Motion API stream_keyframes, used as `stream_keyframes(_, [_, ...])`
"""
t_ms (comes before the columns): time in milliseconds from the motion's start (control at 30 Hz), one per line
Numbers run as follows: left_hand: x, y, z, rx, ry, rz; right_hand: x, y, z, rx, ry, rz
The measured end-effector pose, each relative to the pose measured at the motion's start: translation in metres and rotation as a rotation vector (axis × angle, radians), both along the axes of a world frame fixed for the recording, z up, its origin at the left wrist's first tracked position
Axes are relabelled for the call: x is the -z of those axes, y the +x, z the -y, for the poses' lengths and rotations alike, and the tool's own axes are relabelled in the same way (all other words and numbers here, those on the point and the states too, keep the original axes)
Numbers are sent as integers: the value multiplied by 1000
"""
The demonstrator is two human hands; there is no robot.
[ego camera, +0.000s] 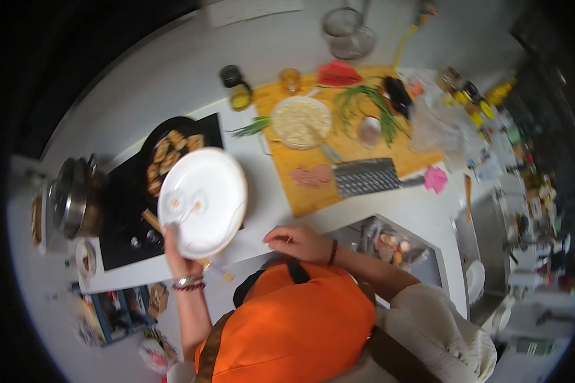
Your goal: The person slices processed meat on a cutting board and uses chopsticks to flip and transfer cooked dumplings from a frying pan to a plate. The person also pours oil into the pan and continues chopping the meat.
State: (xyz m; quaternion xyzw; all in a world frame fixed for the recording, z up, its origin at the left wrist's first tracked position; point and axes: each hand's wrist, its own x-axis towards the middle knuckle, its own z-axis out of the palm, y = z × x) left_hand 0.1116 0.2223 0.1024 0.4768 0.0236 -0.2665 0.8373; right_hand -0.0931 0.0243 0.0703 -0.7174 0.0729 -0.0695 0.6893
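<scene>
My left hand [178, 256] grips the rim of a white plate [215, 201], which is tilted over the front of the black cooktop [120, 206]. The plate shows glare spots and no food. A wooden utensil [151, 219] passes beneath it, with one end out on either side; whether my fingers hold it too is hidden. Partly behind the plate, a black frying pan [155, 131] holds several browned pieces of food [169, 162]. My right hand [299, 243] hovers near the counter's front edge, holding nothing I can see, its fingers loosely bent and slightly apart.
On the wooden board [287, 191] are a cleaver [366, 177], sliced meat [311, 176], a bowl of pale food [301, 119], green stalks [364, 98] and watermelon [338, 74]. A lidded pot [74, 201] stands left. An open drawer [419, 270] holds eggs [396, 246].
</scene>
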Motion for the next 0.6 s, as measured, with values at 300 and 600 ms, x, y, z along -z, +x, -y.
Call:
stream_keyframes(300, [-26, -15, 54, -178, -60, 86, -30, 85, -27, -393, 437, -221])
stream_keyframes(600, [-41, 39, 13, -317, 120, 246, -8, -3, 108, -455, 268, -256])
